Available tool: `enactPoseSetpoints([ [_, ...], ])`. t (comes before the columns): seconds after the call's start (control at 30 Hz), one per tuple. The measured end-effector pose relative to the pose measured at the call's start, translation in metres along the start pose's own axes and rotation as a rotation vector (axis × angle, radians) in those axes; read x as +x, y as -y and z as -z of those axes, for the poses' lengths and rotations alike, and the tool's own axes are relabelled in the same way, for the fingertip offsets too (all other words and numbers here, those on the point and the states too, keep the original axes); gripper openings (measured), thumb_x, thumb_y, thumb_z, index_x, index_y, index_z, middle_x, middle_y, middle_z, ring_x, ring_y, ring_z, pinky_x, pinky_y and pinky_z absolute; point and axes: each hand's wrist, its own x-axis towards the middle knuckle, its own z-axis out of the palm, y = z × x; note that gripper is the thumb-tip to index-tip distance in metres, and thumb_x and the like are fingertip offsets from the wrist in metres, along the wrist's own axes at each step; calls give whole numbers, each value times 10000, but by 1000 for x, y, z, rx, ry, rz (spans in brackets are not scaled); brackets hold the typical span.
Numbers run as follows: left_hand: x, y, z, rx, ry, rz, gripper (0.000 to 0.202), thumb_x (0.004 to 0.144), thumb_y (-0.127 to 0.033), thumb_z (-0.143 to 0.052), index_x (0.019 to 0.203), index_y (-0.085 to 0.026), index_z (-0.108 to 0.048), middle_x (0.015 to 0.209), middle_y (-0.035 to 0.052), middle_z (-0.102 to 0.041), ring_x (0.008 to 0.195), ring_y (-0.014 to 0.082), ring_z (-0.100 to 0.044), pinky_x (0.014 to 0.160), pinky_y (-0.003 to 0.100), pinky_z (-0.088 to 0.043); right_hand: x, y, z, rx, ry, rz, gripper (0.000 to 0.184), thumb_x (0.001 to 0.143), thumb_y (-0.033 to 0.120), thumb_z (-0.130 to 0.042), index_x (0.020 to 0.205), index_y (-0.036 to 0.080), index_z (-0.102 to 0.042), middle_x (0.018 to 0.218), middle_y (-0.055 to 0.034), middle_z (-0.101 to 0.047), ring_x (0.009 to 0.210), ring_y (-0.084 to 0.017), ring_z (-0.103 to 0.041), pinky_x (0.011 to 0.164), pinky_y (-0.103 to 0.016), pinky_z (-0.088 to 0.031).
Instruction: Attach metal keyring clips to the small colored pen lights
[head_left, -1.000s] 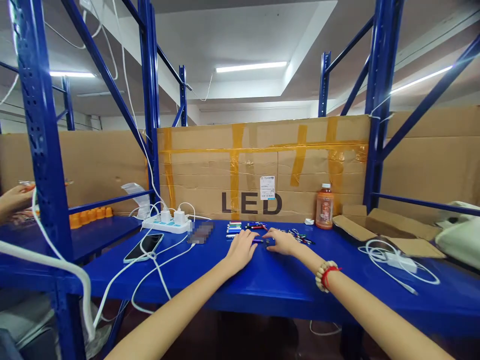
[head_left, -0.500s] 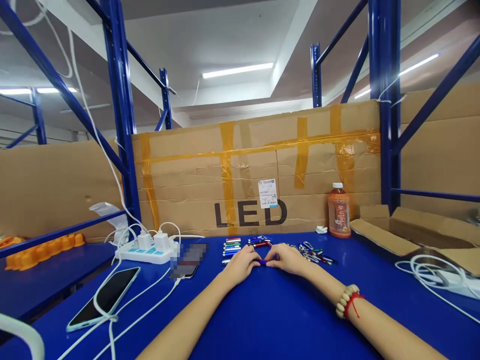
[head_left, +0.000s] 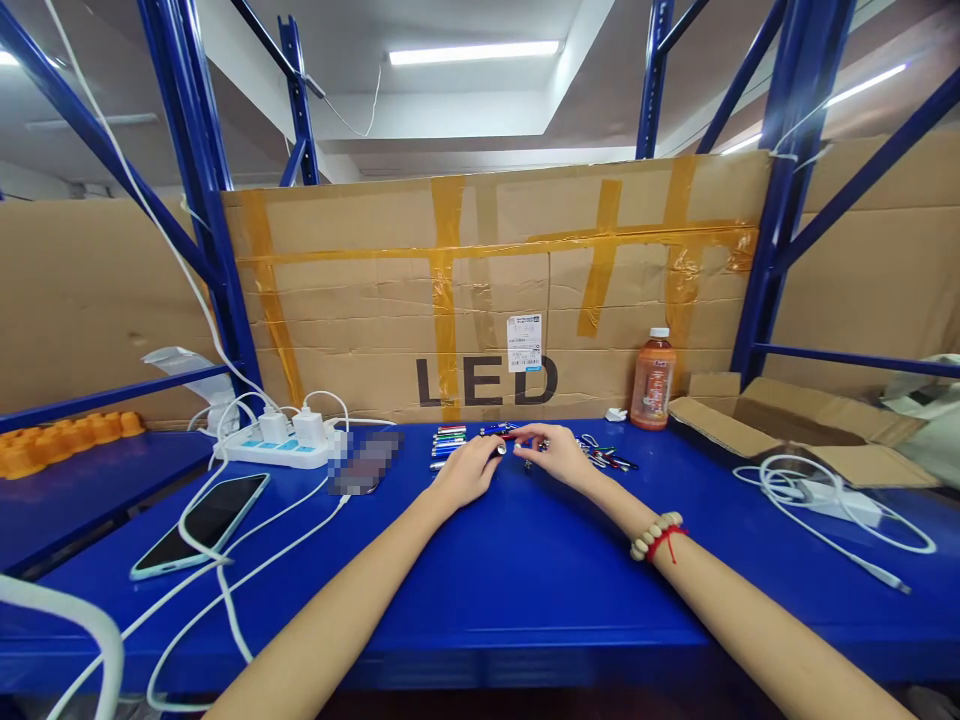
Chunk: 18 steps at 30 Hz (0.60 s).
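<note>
My left hand (head_left: 465, 468) and my right hand (head_left: 551, 452) meet at the far middle of the blue table (head_left: 525, 580). Together they pinch a small red keychain flashlight (head_left: 508, 440), the left at its silver end, the right at the other end. Just behind my left hand lies a neat row of small coloured flashlights (head_left: 448, 440). To the right of my right hand lies a loose pile of flashlights with key rings (head_left: 607, 456). My right wrist wears a bead bracelet with a red cord (head_left: 656, 535).
A taped cardboard wall marked LED (head_left: 487, 300) backs the table. An orange drink bottle (head_left: 652, 380) and an open cardboard box (head_left: 795, 430) stand at the right, with a white charger and cable (head_left: 832, 500). A power strip (head_left: 274, 448) and a phone (head_left: 202, 520) lie left.
The view has shifted. My hands let the blue flashlight go and now hold a red one, slightly raised and farther back on the table.
</note>
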Motion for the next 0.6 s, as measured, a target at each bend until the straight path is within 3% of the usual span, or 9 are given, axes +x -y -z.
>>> enactPoseSetpoints([
  [0.13, -4, -9, 2, 29, 1, 65, 196, 820, -214, -416, 1001, -163, -469, 944, 62, -575, 881, 183, -528, 780, 307, -441, -2, 10, -3, 321, -14, -48, 405, 638, 387, -619, 911, 88, -637, 788, -80, -638, 646, -109, -557, 546, -193, -419],
  [0.27, -5, -11, -1, 31, 21, 21, 198, 836, -214, -397, 1007, -158, -478, 1020, 73, -564, 949, 180, -515, 833, 307, -424, -4, 13, -7, 484, -3, -152, 537, 580, 408, -655, 999, 78, -595, 807, -97, -640, 625, -117, -568, 462, -173, -395],
  [0.4, -6, -10, -4, 52, 35, 1, 185, 847, -227, -385, 981, -154, -491, 1000, 72, -570, 939, 181, -516, 826, 309, -427, -4, 12, -8, 529, 0, -226, 528, 552, 400, -672, 959, 71, -600, 841, -113, -637, 649, -129, -583, 438, -159, -388],
  [0.6, -6, -11, -2, 63, 40, 53, 219, 848, -226, -385, 1028, -157, -488, 1028, 67, -570, 950, 182, -517, 818, 300, -433, -4, 13, -8, 487, 10, -180, 451, 587, 400, -647, 906, 82, -623, 854, -108, -636, 677, -131, -584, 479, -176, -420],
])
